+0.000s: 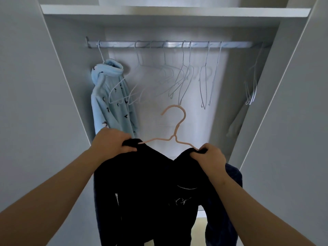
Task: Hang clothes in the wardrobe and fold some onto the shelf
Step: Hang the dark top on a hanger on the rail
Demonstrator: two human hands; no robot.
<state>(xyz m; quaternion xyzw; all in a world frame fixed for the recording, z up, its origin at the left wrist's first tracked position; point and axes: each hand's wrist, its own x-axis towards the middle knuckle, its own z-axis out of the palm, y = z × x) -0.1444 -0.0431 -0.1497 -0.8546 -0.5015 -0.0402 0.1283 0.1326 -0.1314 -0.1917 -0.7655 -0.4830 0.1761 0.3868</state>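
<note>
A black garment [152, 189] hangs from a pale pink hanger [174, 128] held up in front of the open wardrobe. My left hand [111, 142] grips the garment's left shoulder over the hanger's arm. My right hand [210, 157] grips the right shoulder the same way. The hanger's hook points up, well below the metal rail [168, 44]. A light blue patterned garment [110, 96] hangs at the rail's left end.
Several empty white wire hangers [204, 82] hang along the rail, with more at the far right [251, 89]. A white shelf [174, 10] runs above the rail. Open wardrobe doors stand at the left [35, 103] and right [292, 112].
</note>
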